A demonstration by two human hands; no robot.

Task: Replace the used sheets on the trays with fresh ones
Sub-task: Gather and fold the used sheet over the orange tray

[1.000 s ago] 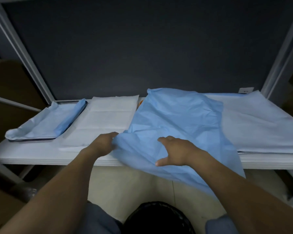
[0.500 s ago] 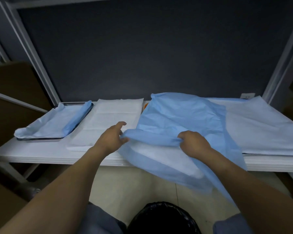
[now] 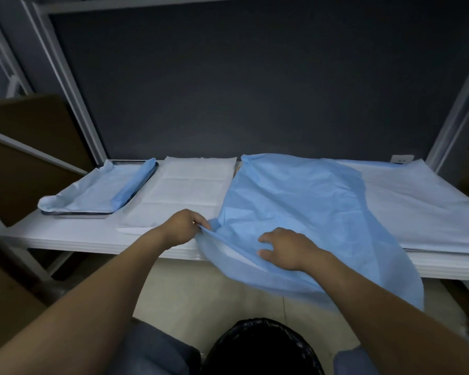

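Since half a second ago the right hand (image 3: 287,249) has released the fold and now rests, fingers loosely spread, on the large thin light-blue nonwoven sheet (image 3: 295,201), likely pinning it while the left hand (image 3: 183,227) pinches its near-left edge. Most of the sheet sprawls behind and right of that pinch across the white shelf (image 3: 65,236), its front drooping above the black-lined bin (image 3: 263,347).

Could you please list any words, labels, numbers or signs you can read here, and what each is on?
None can be read: the blue sheet, the folded white sheet, the covered tray and the small white wall plate show no legible print.
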